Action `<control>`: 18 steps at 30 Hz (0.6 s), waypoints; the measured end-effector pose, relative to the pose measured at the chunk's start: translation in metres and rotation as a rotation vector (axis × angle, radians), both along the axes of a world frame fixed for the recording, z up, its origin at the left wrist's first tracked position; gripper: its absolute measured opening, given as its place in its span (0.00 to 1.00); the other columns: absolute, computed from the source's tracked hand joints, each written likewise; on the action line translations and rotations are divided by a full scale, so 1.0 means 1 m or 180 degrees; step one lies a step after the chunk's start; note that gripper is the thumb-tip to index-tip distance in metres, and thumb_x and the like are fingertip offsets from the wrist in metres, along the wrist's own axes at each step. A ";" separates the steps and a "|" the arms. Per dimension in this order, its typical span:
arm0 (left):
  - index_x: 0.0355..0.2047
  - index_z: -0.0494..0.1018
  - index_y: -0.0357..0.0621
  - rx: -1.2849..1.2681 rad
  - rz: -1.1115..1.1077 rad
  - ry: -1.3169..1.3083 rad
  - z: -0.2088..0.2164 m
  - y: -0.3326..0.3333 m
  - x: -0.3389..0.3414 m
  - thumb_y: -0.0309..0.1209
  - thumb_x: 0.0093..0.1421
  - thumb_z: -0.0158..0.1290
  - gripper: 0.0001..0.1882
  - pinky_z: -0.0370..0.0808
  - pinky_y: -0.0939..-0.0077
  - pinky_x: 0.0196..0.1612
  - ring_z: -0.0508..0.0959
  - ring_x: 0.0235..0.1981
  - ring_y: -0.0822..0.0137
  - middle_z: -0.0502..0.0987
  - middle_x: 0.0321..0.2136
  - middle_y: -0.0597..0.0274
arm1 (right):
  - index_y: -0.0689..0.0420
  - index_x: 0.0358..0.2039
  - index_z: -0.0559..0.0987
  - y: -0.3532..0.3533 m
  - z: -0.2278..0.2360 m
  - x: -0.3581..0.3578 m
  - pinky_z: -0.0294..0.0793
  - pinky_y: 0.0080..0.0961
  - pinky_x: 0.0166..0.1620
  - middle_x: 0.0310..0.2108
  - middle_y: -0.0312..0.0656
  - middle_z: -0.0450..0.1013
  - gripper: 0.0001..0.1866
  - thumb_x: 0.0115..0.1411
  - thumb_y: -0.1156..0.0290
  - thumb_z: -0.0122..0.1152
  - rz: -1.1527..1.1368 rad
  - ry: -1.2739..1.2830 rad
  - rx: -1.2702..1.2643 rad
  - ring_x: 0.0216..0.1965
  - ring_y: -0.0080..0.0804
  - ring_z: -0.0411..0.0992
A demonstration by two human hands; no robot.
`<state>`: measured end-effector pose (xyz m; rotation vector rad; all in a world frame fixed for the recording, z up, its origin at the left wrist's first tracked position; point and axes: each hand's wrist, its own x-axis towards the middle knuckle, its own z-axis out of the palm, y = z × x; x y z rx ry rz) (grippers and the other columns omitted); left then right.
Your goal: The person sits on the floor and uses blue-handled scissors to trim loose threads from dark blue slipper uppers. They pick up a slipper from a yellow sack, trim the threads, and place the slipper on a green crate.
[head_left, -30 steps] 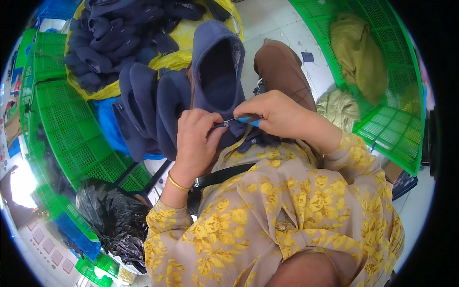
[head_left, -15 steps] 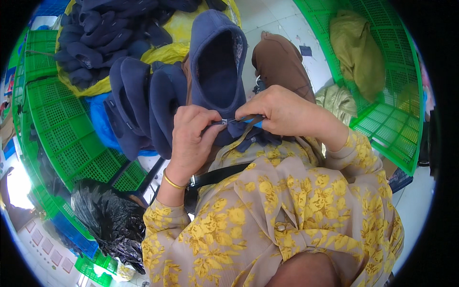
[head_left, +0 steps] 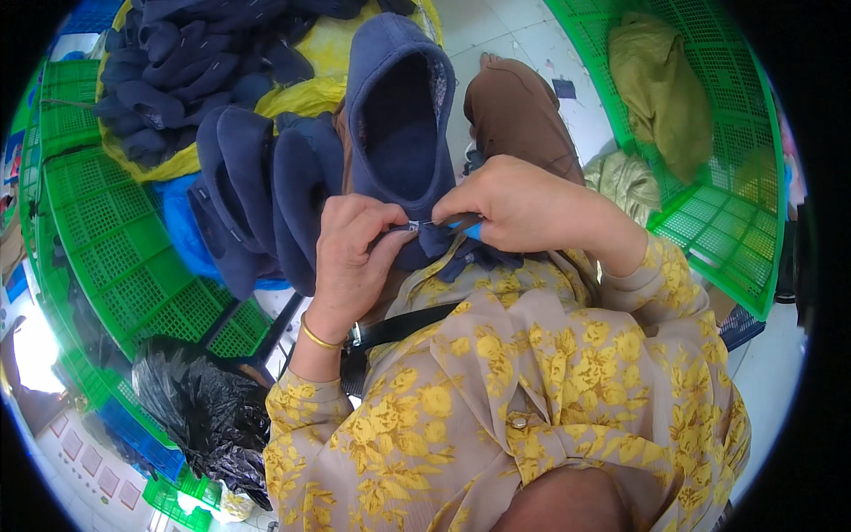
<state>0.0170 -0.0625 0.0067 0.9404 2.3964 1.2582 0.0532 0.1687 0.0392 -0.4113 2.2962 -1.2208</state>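
A navy fabric hood (head_left: 397, 182) with a large oval opening and a patterned lining rests across my lap, its top pointing away from me. My left hand (head_left: 359, 253) is closed, pinching the hood's lower edge between thumb and fingers beside a small white tag (head_left: 413, 225). My right hand (head_left: 510, 208) is closed around a small dark tool with a blue part, which looks like thread snips (head_left: 465, 223). The tool's tip meets the fabric edge just right of the tag; the fingers cover most of it.
More navy hoods (head_left: 257, 195) hang in a row left of my lap. Beyond lies a yellow sack (head_left: 332, 49) heaped with navy pieces (head_left: 191, 71). Green plastic crates (head_left: 124, 239) stand left, another green crate (head_left: 731, 235) right. A black plastic bag (head_left: 199, 408) sits near my left elbow.
The tool in my right hand has turned slightly, with less of it showing. Both hands keep their hold at the hood's lower edge.
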 end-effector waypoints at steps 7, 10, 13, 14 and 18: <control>0.30 0.77 0.43 0.0154 0.0002 -0.0266 -0.004 -0.003 -0.001 0.22 0.46 0.63 0.10 0.66 0.77 0.37 0.68 0.32 0.68 0.72 0.26 0.67 | 0.55 0.40 0.80 0.003 -0.013 -0.001 0.73 0.37 0.38 0.31 0.49 0.77 0.18 0.48 0.82 0.53 -0.0127 -0.0011 -0.0280 0.34 0.50 0.74; 0.30 0.77 0.43 0.0210 -0.0024 -0.0342 -0.006 -0.005 -0.003 0.21 0.46 0.63 0.10 0.66 0.77 0.38 0.68 0.32 0.69 0.72 0.27 0.67 | 0.54 0.40 0.80 0.002 -0.018 -0.002 0.72 0.36 0.39 0.33 0.48 0.77 0.17 0.50 0.82 0.52 -0.0195 -0.0113 -0.0467 0.36 0.49 0.75; 0.30 0.77 0.43 0.0279 0.0000 -0.0511 -0.010 -0.007 -0.004 0.21 0.46 0.63 0.10 0.65 0.78 0.37 0.68 0.32 0.70 0.72 0.26 0.68 | 0.54 0.40 0.79 0.000 -0.023 -0.002 0.72 0.34 0.40 0.33 0.47 0.77 0.17 0.51 0.83 0.51 -0.0221 -0.0106 -0.0647 0.36 0.48 0.75; 0.30 0.77 0.43 0.0278 -0.0014 -0.0519 -0.009 -0.008 -0.005 0.21 0.46 0.63 0.10 0.65 0.78 0.36 0.67 0.32 0.70 0.71 0.26 0.68 | 0.54 0.40 0.79 -0.001 -0.025 -0.002 0.72 0.34 0.40 0.32 0.47 0.77 0.17 0.51 0.83 0.51 -0.0227 -0.0112 -0.0676 0.36 0.47 0.75; 0.29 0.78 0.43 0.0324 -0.0034 -0.0578 -0.010 -0.007 -0.007 0.22 0.46 0.63 0.09 0.63 0.78 0.35 0.66 0.31 0.70 0.71 0.25 0.69 | 0.54 0.39 0.78 -0.003 -0.028 -0.002 0.72 0.34 0.39 0.32 0.46 0.77 0.17 0.50 0.83 0.50 -0.0203 -0.0278 -0.0643 0.35 0.47 0.74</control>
